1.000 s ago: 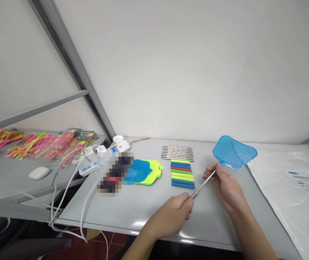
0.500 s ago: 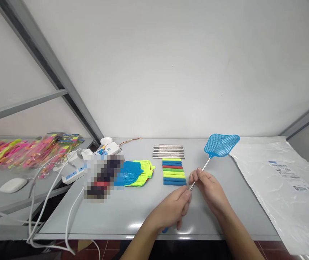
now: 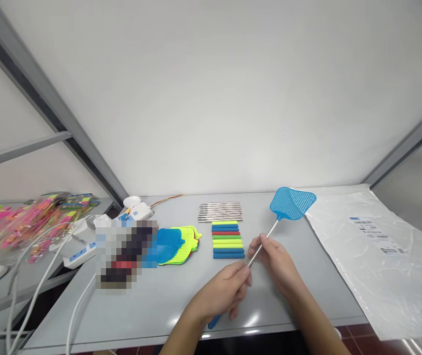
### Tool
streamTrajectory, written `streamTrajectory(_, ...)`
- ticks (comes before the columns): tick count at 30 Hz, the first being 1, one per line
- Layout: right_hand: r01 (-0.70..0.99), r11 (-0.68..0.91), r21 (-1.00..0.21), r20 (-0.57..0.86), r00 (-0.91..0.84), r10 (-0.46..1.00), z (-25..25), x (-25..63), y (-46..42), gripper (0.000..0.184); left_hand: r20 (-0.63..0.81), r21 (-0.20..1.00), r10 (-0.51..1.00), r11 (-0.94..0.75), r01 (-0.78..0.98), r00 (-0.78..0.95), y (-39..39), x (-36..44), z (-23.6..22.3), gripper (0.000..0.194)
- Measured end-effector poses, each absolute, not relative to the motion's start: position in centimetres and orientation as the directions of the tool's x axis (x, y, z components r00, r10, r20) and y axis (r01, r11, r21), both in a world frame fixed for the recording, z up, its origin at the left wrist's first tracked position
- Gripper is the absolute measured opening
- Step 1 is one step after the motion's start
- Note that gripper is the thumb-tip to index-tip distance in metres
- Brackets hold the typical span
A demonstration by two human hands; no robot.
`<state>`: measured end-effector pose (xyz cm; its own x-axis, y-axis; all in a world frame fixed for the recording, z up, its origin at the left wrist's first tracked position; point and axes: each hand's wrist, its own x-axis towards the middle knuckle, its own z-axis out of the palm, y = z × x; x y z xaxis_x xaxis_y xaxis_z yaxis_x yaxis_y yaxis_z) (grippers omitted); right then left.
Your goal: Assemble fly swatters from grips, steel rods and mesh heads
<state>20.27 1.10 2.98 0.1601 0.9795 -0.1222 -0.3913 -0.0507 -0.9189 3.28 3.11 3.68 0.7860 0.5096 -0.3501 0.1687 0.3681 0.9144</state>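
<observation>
A fly swatter with a blue mesh head and a thin metal rod is held tilted over the front of the table, its head up and to the right. My left hand is closed around the rod's lower part, and the end of a blue grip pokes out below it. Higher up, my right hand pinches the rod between thumb and fingers. Left of it lies a row of coloured grips, with several metal rods behind. Loose mesh heads in blue and yellow-green are piled further left.
A white plastic package covers the table's right side. Power strips and white cables stand at the left, beside a pixelated dark item. Bagged colourful goods lie on the surface beyond. A white wall closes the back.
The view has shifted, so most things sit further left and a little lower. Both hands keep their hold on the swatter, and more of its blue grip shows under my left hand.
</observation>
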Motion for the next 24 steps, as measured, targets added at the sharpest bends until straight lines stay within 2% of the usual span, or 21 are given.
streamTrajectory(5,-0.298,-0.067,-0.952,-0.095,0.078,0.992,3.3,19.0,0.6,0.042,-0.335,0.929,0.555,0.328,0.170,0.761,3.0,3.6,4.4,0.044)
streamTrajectory(10,-0.237,0.037,-0.971,0.025,0.055,0.998,4.2,18.4,0.7,0.039,-0.324,0.944,0.612,0.260,0.203,0.721,2.9,3.3,4.9,0.044)
streamTrajectory(14,-0.337,0.110,-0.935,0.051,0.178,0.983,5.4,20.2,2.0,0.037,-0.311,0.947,0.643,0.145,0.288,0.700,2.6,2.1,6.1,0.043)
streamTrajectory(18,-0.426,0.187,-0.885,0.049,0.314,0.948,6.7,21.0,3.4,0.035,-0.233,0.933,0.703,-0.034,0.360,0.672,2.6,0.3,7.7,0.041)
streamTrajectory(24,-0.311,0.078,-0.947,0.043,0.118,0.992,6.8,16.7,2.4,0.038,-0.160,0.890,0.759,-0.166,0.426,0.631,3.2,-1.5,9.4,0.040)
